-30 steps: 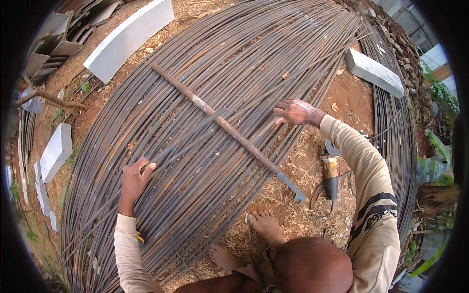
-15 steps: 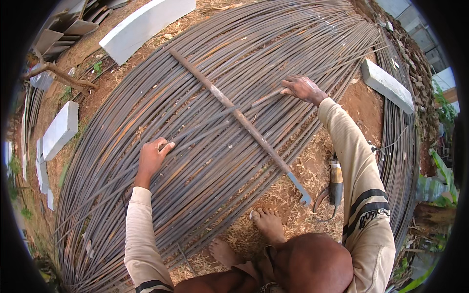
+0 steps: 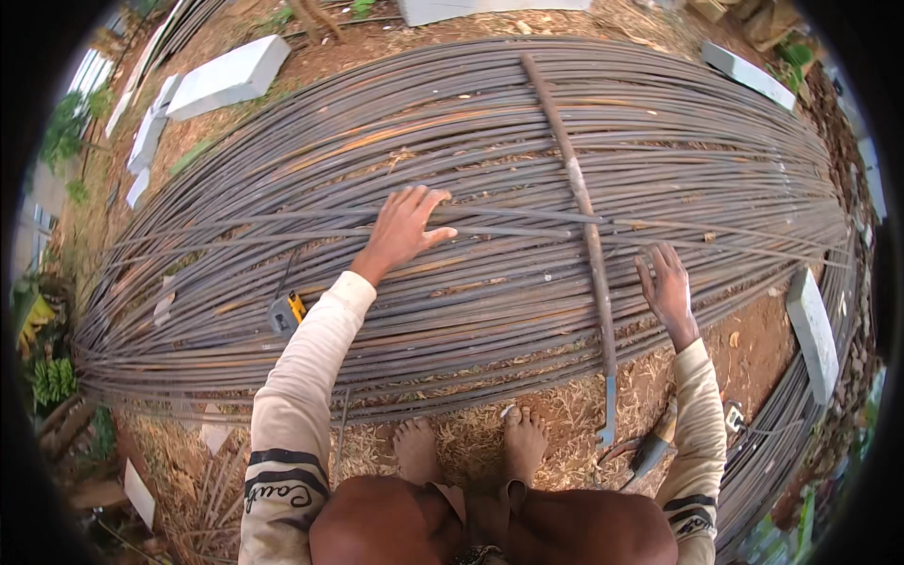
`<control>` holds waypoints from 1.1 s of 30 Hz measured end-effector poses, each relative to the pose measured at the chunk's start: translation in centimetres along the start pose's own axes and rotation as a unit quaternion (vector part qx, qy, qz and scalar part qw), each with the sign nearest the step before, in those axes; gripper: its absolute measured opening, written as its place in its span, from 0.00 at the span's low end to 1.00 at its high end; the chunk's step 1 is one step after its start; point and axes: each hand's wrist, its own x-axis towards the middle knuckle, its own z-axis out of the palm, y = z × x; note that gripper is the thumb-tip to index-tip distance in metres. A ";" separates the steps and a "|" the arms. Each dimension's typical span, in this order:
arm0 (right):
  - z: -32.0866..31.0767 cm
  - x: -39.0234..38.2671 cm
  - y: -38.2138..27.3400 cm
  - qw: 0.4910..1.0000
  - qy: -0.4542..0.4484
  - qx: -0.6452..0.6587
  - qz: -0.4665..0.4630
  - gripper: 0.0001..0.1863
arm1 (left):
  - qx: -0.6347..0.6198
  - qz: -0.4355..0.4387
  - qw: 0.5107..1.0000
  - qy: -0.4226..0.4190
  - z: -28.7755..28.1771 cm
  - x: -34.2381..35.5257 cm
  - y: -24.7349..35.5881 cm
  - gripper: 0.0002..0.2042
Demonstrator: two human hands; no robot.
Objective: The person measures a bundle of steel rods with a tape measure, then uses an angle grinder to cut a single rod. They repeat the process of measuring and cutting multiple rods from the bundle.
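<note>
Long steel bars (image 3: 452, 301) lie side by side in a wide, partly rusty spread. My left hand (image 3: 403, 231) is over the middle of them, thumb and fingers apart, with a few loose bars (image 3: 518, 215) running just beyond and past its fingertips. Nothing shows in my right hand (image 3: 669, 294). It hovers above the near right part of the spread, fingers slightly bent and thumb apart. Between the hands a rusty pipe (image 3: 585, 202) with a blue notched end (image 3: 607, 414) lies crosswise over the bars. Left of my left forearm rests a grey and yellow tape measure (image 3: 285, 313).
A power tool with a cord (image 3: 652, 447) lies on the ground beside my right forearm. White blocks stand around the spread, including one at far left (image 3: 231, 75) and one at right (image 3: 814, 334). More bars (image 3: 772, 471) run along the right. My bare feet (image 3: 524, 443) stand at the near edge.
My view has turned to the right-hand side of level, so the bars run more sideways. My right hand has let go of the bar end it held and drawn nearer. My left hand has opened wider.
</note>
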 end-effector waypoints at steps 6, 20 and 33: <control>6.0 1.4 -14.1 0.982 -0.024 0.098 -0.162 0.15 | 0.096 0.074 0.991 0.060 0.7 -2.5 -2.1 0.36; 15.6 13.2 -21.3 0.985 -0.061 -0.031 -0.157 0.33 | -0.033 0.007 0.999 -0.014 -0.9 -0.4 -3.7 0.26; 14.4 16.5 -27.6 0.977 -0.186 -0.034 -0.100 0.23 | -0.194 -0.021 0.970 -0.146 -6.9 0.9 -2.5 0.32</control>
